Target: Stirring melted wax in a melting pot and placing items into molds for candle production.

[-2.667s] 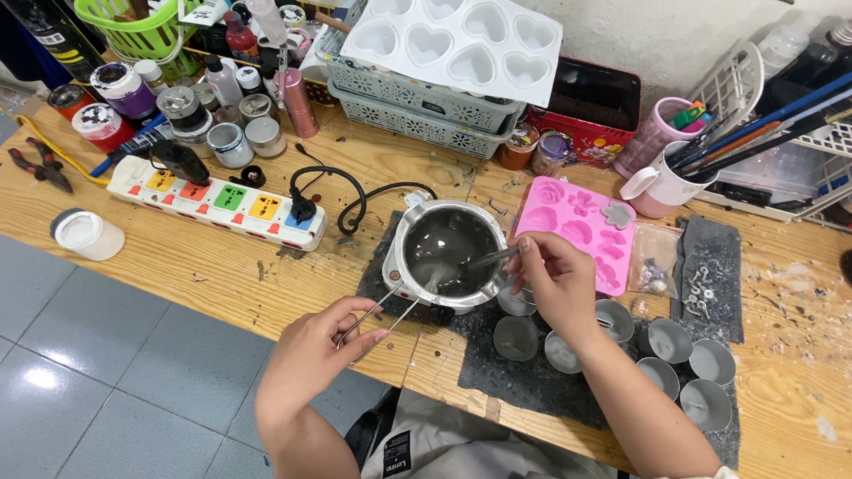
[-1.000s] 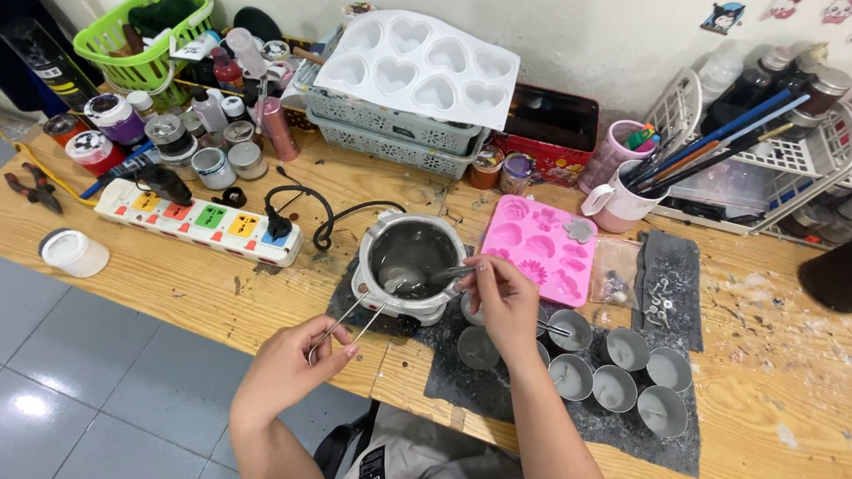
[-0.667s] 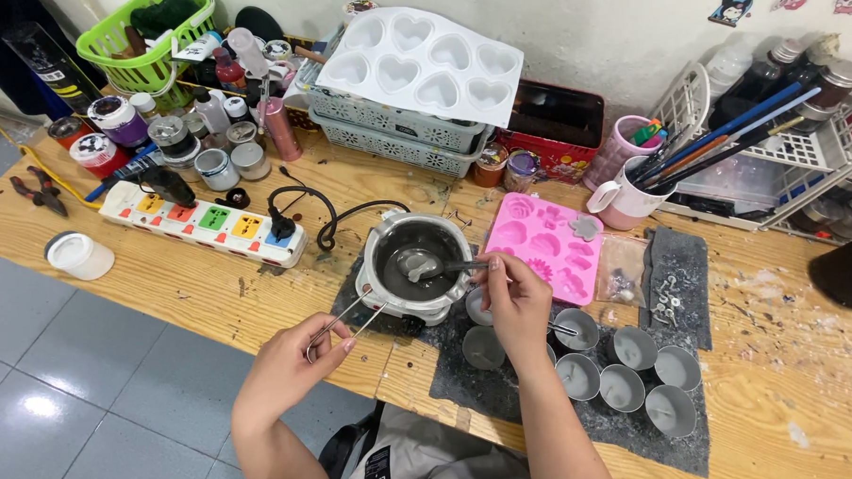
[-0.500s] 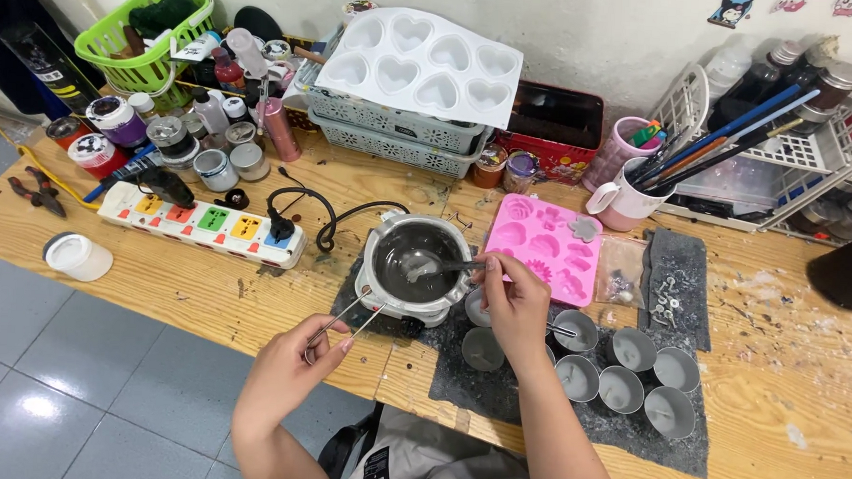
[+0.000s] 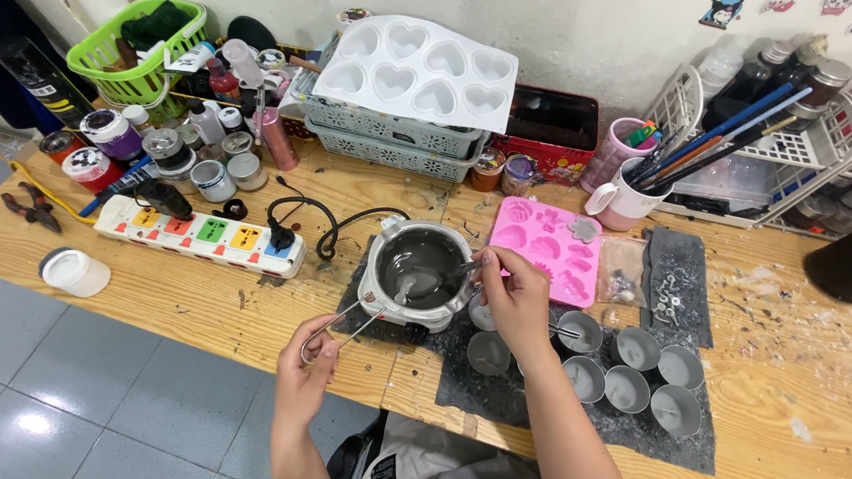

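Nearest to the camera, the left hand (image 5: 310, 375) is closed on the thin wire handle (image 5: 340, 320) of the small round metal melting pot (image 5: 416, 272), which stands on a dark mat (image 5: 571, 419) near the front edge of the long wooden table (image 5: 188, 302). The right hand (image 5: 516, 296) pinches a metal spoon (image 5: 425, 281) whose bowl lies in the grey liquid inside the pot. Just right of this hand stand several small grey round cups (image 5: 629, 374) on the same mat.

Behind the hand lies a pink silicone mould with flower shapes (image 5: 546, 248), and beside it a small clear bag (image 5: 621, 272). To the left lies a white power strip with coloured sockets (image 5: 200, 234), and a black cable goes from it toward the pot. Further back is a white tray with heart-shaped hollows (image 5: 420, 71) on top of grey baskets, a green basket (image 5: 135, 55) at far left, and a pink mug full of brushes (image 5: 624, 197).

Compared with half a second before, both hands keep the same grip, and the spoon stays in the pot.
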